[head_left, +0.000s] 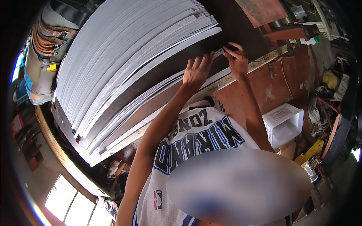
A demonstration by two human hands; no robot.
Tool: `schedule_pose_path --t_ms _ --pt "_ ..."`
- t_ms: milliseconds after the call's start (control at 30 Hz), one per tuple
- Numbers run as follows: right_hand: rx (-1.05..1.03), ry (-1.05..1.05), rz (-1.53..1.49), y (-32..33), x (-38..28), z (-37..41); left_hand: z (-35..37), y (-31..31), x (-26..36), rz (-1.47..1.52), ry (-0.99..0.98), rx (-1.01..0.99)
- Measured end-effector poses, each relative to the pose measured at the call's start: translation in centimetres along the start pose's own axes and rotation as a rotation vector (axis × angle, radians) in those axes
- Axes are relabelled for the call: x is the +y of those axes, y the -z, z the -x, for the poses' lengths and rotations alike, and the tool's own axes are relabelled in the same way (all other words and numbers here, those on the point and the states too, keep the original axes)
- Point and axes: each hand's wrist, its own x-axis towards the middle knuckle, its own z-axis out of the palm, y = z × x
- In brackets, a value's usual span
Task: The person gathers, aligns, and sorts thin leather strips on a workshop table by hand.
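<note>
White open bin point(283, 126), hands point(195, 73) at pale strips point(162, 86)

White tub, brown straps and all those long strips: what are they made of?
The tub looks like smooth plastic: it's shiny and lets some light through. The straps could be leather or fake leather, brown with a slight sheen and metal-looking buckles. The strips are pale, flat and matt, maybe painted wood, board or plastic; I can't tell which.
</note>
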Motion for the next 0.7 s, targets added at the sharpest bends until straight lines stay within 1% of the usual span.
schedule_pose_path --t_ms 167,233,267,333,467,633,700 --pt "-0.051 0.015 -0.081 -0.1 -1.0 -0.2 0.5 -0.1 0.2 -0.006 -0.015 0.009" --pt "0.060 -0.002 -0.081 0.1 -1.4 -0.4 0.5 0.1 0.3 0.038 0.029 -0.041" --pt "0.055 -0.001 -0.081 0.0 -1.3 -0.3 0.5 0.1 0.2 0.039 0.034 -0.041" --pt "-0.047 -0.006 -0.035 -0.3 -1.2 0.0 0.6 0.2 0.1 0.052 0.033 -0.051" --pt "-0.010 0.003 -0.063 -0.3 -1.1 0.5 0.8 0.4 0.0 0.046 0.018 -0.034" --pt "-0.044 0.048 -0.106 -0.1 -1.0 0.8 1.1 0.3 -0.3 0.076 -0.006 -0.008" --pt "-0.034 0.034 -0.128 -0.2 -0.9 1.0 1.0 0.4 -0.3 0.074 -0.009 -0.003"
